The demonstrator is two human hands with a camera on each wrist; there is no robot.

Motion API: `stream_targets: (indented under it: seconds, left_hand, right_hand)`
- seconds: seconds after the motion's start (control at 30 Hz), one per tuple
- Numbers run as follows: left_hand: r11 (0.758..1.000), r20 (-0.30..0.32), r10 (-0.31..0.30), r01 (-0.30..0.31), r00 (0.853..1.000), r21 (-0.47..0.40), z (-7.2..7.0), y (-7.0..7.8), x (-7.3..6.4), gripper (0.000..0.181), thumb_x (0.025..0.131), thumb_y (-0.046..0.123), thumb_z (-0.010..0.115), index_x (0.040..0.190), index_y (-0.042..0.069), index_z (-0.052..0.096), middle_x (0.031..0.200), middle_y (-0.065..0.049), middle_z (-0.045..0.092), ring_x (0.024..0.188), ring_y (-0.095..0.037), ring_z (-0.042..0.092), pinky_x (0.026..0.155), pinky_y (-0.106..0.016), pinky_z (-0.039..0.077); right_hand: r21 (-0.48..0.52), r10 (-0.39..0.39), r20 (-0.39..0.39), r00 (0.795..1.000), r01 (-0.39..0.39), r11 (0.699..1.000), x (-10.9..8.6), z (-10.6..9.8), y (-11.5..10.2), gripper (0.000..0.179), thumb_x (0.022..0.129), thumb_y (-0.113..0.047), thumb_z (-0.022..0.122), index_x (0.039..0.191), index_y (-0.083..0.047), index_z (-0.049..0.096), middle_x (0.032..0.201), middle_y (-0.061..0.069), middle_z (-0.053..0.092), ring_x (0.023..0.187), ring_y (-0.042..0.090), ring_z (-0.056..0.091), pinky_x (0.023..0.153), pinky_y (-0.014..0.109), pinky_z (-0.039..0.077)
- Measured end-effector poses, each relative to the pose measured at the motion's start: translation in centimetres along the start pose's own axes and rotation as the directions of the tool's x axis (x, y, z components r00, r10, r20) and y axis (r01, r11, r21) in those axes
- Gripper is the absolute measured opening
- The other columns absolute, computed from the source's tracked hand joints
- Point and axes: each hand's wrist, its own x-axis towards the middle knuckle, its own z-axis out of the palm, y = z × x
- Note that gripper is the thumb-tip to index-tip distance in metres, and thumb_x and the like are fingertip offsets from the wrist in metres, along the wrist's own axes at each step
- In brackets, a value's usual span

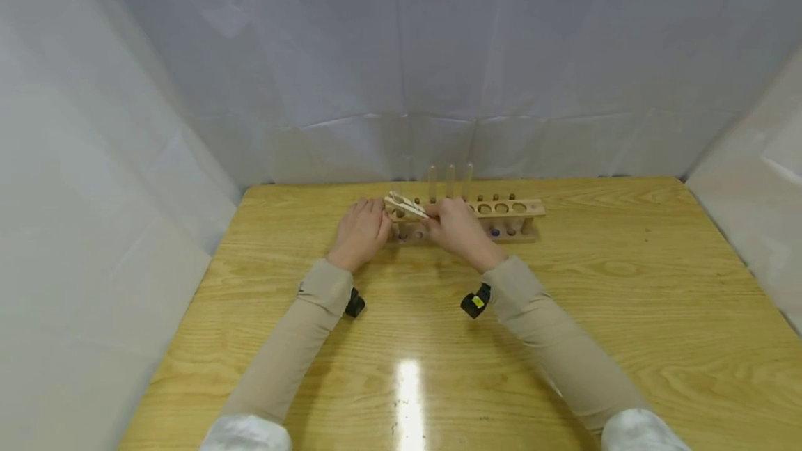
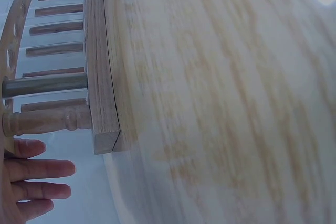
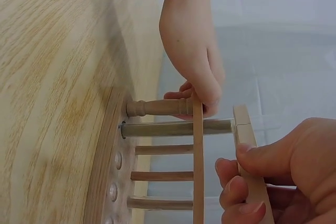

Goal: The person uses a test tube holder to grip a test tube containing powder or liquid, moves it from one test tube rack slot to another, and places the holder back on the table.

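Note:
A wooden test tube rack [image 1: 534, 208] stands near the table's far edge. My left hand [image 1: 362, 230] grips the left end of its upper board, some fingers reaching below the board in the right wrist view. In my right hand [image 1: 459, 227] is a wooden test tube clamp [image 3: 244, 123], pinched between thumb and fingers. The clamp's tip is at the upper part of a test tube [image 3: 178, 128] holding dark greenish-grey liquid. That tube stands in the rack's leftmost hole, its foot at the lower board. Whether the clamp's jaws bite the glass is hard to tell.
Three clear test tubes [image 1: 450, 179] stand upside down along the rack's back row. Short wooden pegs [image 1: 496, 198] rise farther right. Bluish-purple liquid [image 1: 495, 232] shows low in the rack. A pale sheet [image 1: 401, 54] hangs behind the wooden table [image 1: 626, 284].

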Motion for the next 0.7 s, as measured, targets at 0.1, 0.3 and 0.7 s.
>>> stream_targets:
  seconds: [0.1, 0.3, 0.7]
  left_hand:
    - [1.0, -0.01, 0.003, -0.003, 1.0, 0.002, 0.0, 0.01, 0.0, 0.031, 0.103, 0.019, 0.028, 0.098, 0.002, 0.055, 0.088, -0.014, 0.06, 0.083, -0.031, 0.056, 0.077, -0.044, 0.047]
    - [1.0, -0.009, 0.0, 0.0, 1.0, 0.002, -0.01, -0.02, 0.05, 0.032, 0.103, 0.019, 0.028, 0.099, 0.002, 0.055, 0.088, -0.014, 0.06, 0.083, -0.031, 0.056, 0.076, -0.043, 0.047]
    - [1.0, -0.01, 0.003, -0.003, 1.0, -0.002, -0.02, -0.04, 0.09, 0.033, 0.102, 0.018, 0.028, 0.096, 0.002, 0.056, 0.085, -0.014, 0.059, 0.081, -0.03, 0.056, 0.077, -0.043, 0.047]
  right_hand:
    - [0.008, 0.001, -0.001, 1.0, -0.001, 1.0, 0.02, -0.03, -0.05, 0.039, 0.098, -0.005, 0.058, 0.064, -0.012, 0.041, 0.053, -0.001, 0.03, 0.043, 0.01, 0.028, 0.046, 0.026, 0.026]
    - [0.021, 0.011, -0.002, 1.0, -0.011, 1.0, 0.11, -0.2, -0.11, 0.037, 0.098, -0.004, 0.058, 0.066, -0.011, 0.043, 0.055, 0.0, 0.032, 0.044, 0.011, 0.029, 0.047, 0.026, 0.027]
    - [0.03, -0.02, -0.044, 0.999, 0.022, 0.999, 0.27, -0.8, -0.33, 0.031, 0.097, -0.003, 0.06, 0.067, -0.009, 0.054, 0.057, 0.002, 0.048, 0.046, 0.012, 0.039, 0.046, 0.026, 0.031]
